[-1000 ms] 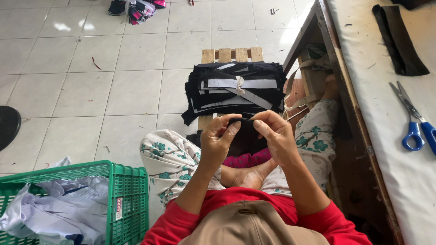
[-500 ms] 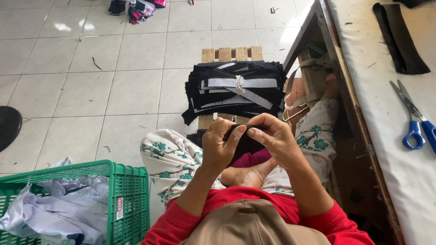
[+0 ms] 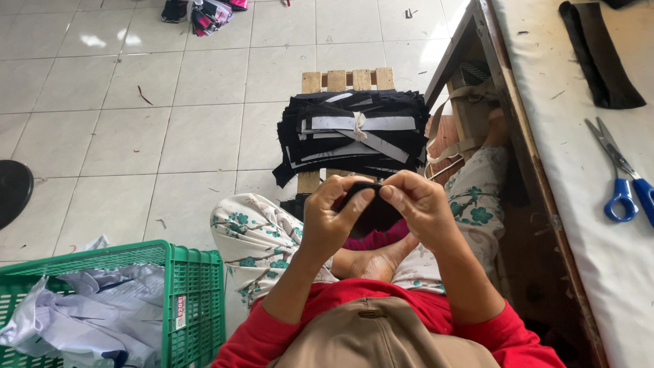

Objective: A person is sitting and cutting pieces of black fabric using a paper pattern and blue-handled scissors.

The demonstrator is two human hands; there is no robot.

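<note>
1. head view: the left hand [image 3: 330,221] and right hand [image 3: 422,204] meet above the lap, both pinching one small black fabric piece [image 3: 368,208].
2. the piece sits between the two hands, fingertips pressed on its top edge.
3. just beyond them, a tied stack of black fabric [image 3: 351,133] rests on a wooden stool [image 3: 347,80].
4. a green crate [image 3: 194,286] stands left; blue scissors [image 3: 623,184] lie on the table at right.

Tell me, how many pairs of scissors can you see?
1: the blue-handled scissors lie on the white table at the right, beyond the black cloth strip. More may lie outside the picture.
</note>
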